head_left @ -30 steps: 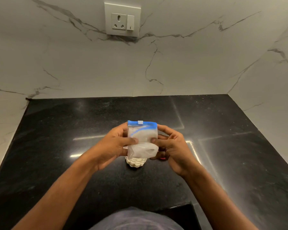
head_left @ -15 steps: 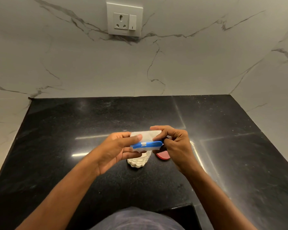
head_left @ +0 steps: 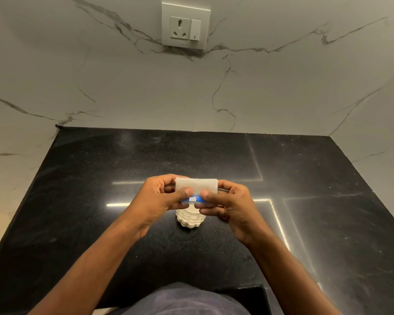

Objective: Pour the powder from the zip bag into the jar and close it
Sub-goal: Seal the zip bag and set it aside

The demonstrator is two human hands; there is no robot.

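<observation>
Left hand (head_left: 159, 196): gripping the zip bag (head_left: 197, 187) at its left side
Right hand (head_left: 230, 201): pinching its right side
Zip bag: tilting, blue zipper end lowest, directly above the jar (head_left: 190, 220)
Jar: standing on the black counter (head_left: 123, 223)

This is looking like a home kitchen. A black polished stone worktop (head_left: 123, 178) is filling the lower half of the view, flecked and glossy, and it is reflecting ceiling lights as bright streaks. White marble-look walls (head_left: 100, 87) with grey veining are closing it in at 12, 9 and 3 o'clock, forming a recessed corner nook. A wall socket (head_left: 185, 26) with a switch beside it is sitting on a pale plate at 12 o'clock, well above the worktop, as is usual for plugging in small appliances. A small ribbed jar (head_left: 190, 220) of pale powder is standing on the worktop near 6 o'clock.
</observation>
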